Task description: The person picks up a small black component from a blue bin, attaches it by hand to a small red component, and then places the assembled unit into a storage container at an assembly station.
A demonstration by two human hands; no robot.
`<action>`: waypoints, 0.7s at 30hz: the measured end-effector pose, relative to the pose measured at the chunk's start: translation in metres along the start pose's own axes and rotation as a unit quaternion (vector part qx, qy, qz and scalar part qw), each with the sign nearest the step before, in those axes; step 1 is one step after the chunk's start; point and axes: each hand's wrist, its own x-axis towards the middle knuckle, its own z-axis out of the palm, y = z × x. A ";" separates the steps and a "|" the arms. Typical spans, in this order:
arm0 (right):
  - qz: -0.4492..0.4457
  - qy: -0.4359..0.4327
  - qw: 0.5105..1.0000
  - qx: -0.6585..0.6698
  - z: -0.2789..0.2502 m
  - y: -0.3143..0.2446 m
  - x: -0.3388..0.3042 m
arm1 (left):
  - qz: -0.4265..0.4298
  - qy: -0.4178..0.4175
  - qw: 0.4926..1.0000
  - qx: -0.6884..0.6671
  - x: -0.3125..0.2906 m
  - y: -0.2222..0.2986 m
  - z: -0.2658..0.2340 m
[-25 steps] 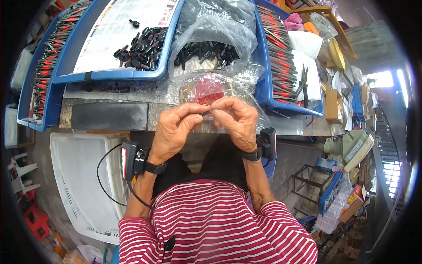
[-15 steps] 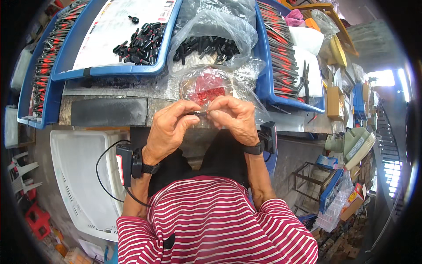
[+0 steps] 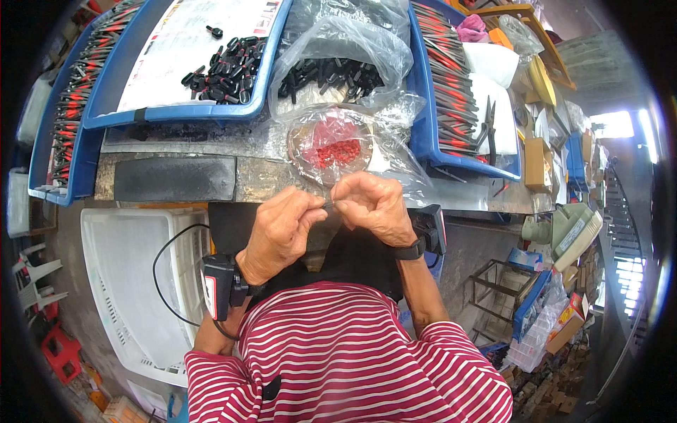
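Observation:
My left hand [image 3: 282,224] is closed, thumb and fingers pinching a small black part [image 3: 327,204] mostly hidden by the fingers. Facing it, my right hand [image 3: 377,210] pinches at the part's other end; whatever sits in those fingertips is too small to make out. Both hands hang just off the bench's front edge, above my lap. Just beyond them stands a round dish [image 3: 300,156] lined with clear plastic, with small red pieces [image 3: 338,151] in it. Behind it, a clear plastic bag [image 3: 345,44] lies open over many black parts [image 3: 328,76].
A blue tray [image 3: 176,113] at the left holds paper and a heap of black parts [image 3: 233,74]. Blue bins of red-and-black tools [image 3: 451,92] flank the bench. Pliers [image 3: 488,130] lie at the right. A dark mat [image 3: 175,180] and a white crate [image 3: 127,296] are at the left.
Both hands have come down toward my body, away from the dish. The left hand has turned so its back faces up, and the black part shows less between the fingertips.

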 end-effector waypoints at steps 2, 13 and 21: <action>0.003 0.003 1.000 -0.020 0.003 -0.002 -0.002 | 0.003 0.001 1.000 -0.005 0.000 0.002 0.002; -0.102 0.120 0.987 -0.012 0.016 -0.017 0.012 | -0.078 0.062 0.994 -0.050 0.039 0.012 -0.015; -0.284 0.130 0.817 -0.485 0.001 0.002 0.037 | -0.022 0.204 0.940 0.273 0.102 -0.031 -0.076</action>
